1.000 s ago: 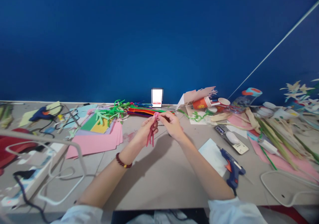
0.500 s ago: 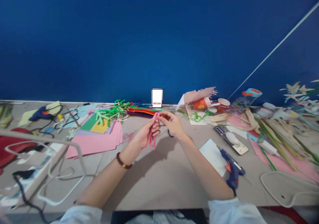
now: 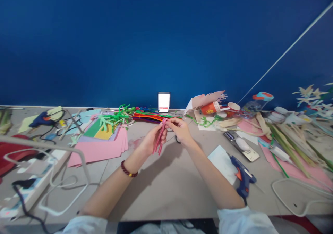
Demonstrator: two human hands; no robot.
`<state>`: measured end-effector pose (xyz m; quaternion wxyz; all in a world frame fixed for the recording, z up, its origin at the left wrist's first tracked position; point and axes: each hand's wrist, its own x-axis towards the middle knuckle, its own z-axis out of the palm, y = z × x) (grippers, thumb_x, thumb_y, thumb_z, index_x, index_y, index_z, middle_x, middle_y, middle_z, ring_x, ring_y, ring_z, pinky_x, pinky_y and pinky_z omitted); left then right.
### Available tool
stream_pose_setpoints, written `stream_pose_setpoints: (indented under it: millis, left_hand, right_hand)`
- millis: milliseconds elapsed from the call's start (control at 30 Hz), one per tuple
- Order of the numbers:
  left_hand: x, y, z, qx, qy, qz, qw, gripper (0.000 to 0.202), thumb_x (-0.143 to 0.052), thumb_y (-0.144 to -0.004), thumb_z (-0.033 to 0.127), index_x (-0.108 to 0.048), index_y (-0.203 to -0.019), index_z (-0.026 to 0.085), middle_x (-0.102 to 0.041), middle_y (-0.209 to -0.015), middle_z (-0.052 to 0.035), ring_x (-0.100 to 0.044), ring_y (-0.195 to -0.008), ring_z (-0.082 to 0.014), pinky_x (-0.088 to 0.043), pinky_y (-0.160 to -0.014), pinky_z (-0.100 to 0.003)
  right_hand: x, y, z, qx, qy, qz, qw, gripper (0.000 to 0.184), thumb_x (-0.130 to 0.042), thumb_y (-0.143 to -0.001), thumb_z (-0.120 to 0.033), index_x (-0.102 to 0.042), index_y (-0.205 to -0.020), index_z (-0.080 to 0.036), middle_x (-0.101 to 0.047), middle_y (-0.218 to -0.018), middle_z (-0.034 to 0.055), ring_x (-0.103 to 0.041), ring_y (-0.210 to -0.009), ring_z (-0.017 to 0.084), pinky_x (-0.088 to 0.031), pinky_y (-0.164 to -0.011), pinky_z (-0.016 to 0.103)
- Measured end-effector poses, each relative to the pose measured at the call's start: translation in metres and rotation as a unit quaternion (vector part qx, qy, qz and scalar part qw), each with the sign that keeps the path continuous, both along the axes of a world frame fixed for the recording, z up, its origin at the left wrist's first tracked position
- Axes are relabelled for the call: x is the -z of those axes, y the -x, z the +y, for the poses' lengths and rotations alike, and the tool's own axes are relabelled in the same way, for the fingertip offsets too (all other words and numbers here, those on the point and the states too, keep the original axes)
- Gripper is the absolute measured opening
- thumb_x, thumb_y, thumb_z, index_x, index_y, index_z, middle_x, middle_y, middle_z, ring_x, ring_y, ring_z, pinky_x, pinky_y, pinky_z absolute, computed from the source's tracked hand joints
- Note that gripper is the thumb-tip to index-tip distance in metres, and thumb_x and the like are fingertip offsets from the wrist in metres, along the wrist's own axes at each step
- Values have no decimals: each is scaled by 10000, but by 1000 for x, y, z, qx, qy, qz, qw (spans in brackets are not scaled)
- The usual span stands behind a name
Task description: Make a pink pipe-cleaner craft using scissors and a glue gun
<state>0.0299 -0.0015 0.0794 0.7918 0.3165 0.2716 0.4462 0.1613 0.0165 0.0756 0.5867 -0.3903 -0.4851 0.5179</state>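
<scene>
Over the middle of the grey, flat-topped table [image 3: 182, 199], the left hand [image 3: 150, 141] is clamped on a slim bundle of pink, fuzzy stems [image 3: 156, 146]! Its long axis slants: coiled head far and slightly right, loose tails near and slightly left. The right hand [image 3: 182, 132] meets that head from the right, thumb and forefinger pinched on it; the left hand grips nearer the tails.

Probably a power strip [image 3: 44, 184], leftward
</scene>
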Motion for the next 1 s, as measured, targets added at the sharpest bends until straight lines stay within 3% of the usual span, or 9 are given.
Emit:
stream_pose_setpoints:
  millis: [167,267,400,700,1000]
  left_hand:
    - [7,-2,2,-128,-102,144,976,281,-686,-722,413,-568,-749,159,-504,-569,38,-448,-456,-55,-370,-422,-173]
    - [10,-2,2,-144,-127,165,967,311,-648,-744,455,-569,-714,155,-471,-542,43,-420,-440,-55,-361,-411,-180]
    - [7,-1,1,-114,-114,124,979,291,-623,-776,432,-576,-719,150,-431,-530,52,-383,-436,-51,-348,-407,-177]
    - [-3,-3,-4,-38,-44,4,998,229,-652,-780,341,-565,-751,131,-399,-545,57,-337,-427,-31,-294,-385,-140]
    - [-8,-3,-7,11,-4,-57,998,209,-611,-822,308,-516,-739,141,-364,-544,65,-317,-416,-32,-295,-373,-133]
  right_hand:
    - [4,0,1,2,-12,-7,1000,157,-725,-651,-333,-653,-701,-203,-657,-688,0,-611,-681,151,-481,-703,304]
    - [3,-2,0,-7,-35,-32,999,137,-707,-681,-328,-674,-747,-212,-664,-726,7,-618,-722,158,-483,-723,309]
    - [0,-4,0,-11,-62,-58,996,156,-684,-705,-346,-686,-787,-213,-675,-853,28,-617,-827,167,-471,-789,318]
    - [-6,-9,-1,-12,-25,-47,998,250,-736,-641,-367,-632,-805,-210,-627,-720,-8,-570,-675,132,-450,-656,278]
    - [-9,-8,-2,-44,3,-27,999,241,-723,-653,-364,-698,-850,-228,-694,-878,18,-613,-814,156,-465,-763,311]
